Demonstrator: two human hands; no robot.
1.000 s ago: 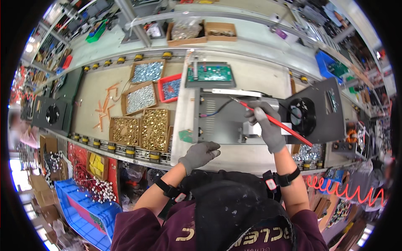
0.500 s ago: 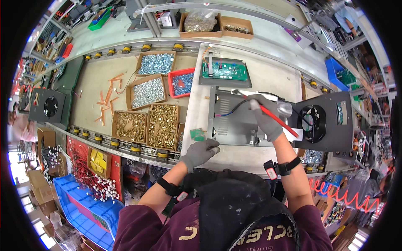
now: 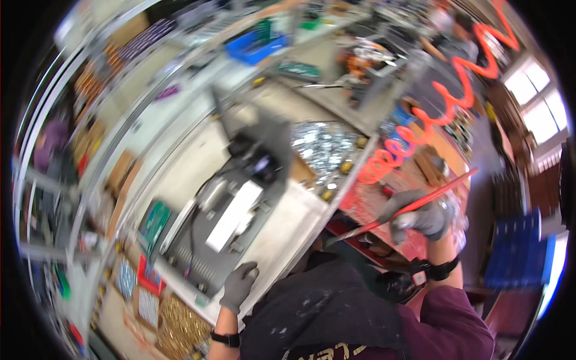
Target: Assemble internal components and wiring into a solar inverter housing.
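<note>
My right hand (image 3: 420,219), in a grey glove, is closed round a long red-handled tool (image 3: 441,191). Its thin dark end points down and left; blur hides what kind of tool it is. This hand is over a red surface beyond the bench's right edge. On the bench, my gloved left hand (image 3: 240,287) rests by the near side of a grey metal housing (image 3: 183,255), fingers loosely out and no object visible in them. The housing carries a bright white piece (image 3: 233,217), a cylindrical part and a dark fan (image 3: 259,163) at its far end.
A green circuit board (image 3: 156,219) lies left of the housing. Trays of brass-coloured screws (image 3: 183,321) and silvery fasteners (image 3: 146,306) stand lower left. More shiny fasteners (image 3: 324,150) fill a box beyond the housing. A red coiled hose (image 3: 393,162) hangs at right, above a blue bin (image 3: 519,249).
The view has swung round to the right and blurred. My right hand has left the housing with the red-handled tool and moved off the bench; my left hand stays near the housing.
</note>
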